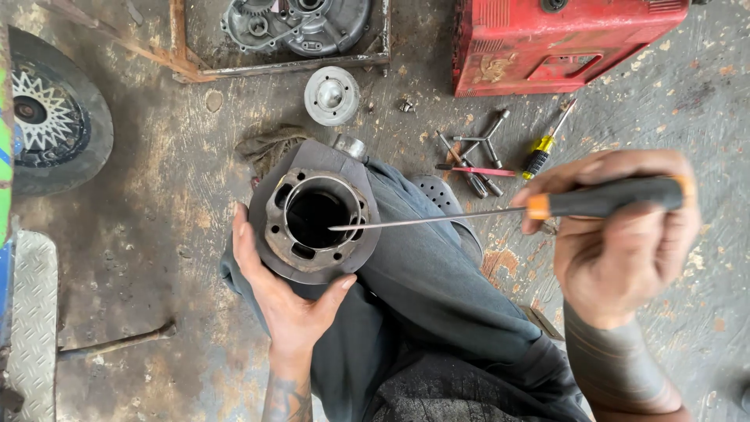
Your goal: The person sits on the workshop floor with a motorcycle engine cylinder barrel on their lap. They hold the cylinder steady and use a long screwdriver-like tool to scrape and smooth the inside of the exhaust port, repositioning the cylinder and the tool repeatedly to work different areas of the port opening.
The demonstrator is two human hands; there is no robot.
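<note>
Right now left hand (285,301) cups the cylinder (315,215) from below, propped on the person's knee. Right hand (625,234) is fisted around a screwdriver (500,212), its tip at the bore's rim. Loose tools (480,160) lie on the floor.

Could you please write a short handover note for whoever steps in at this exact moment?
Left hand: cups the engine cylinder, steadied on the knee.
Right hand: fingers closed on a black-and-orange screwdriver; its tip sits at the bore's rim.
Nearby on the floor: round metal cap, loose hand tools, red case, engine housing.
Done: cylinder is off and in hand.
Left: the work at the bore; nothing is refitted.
</note>
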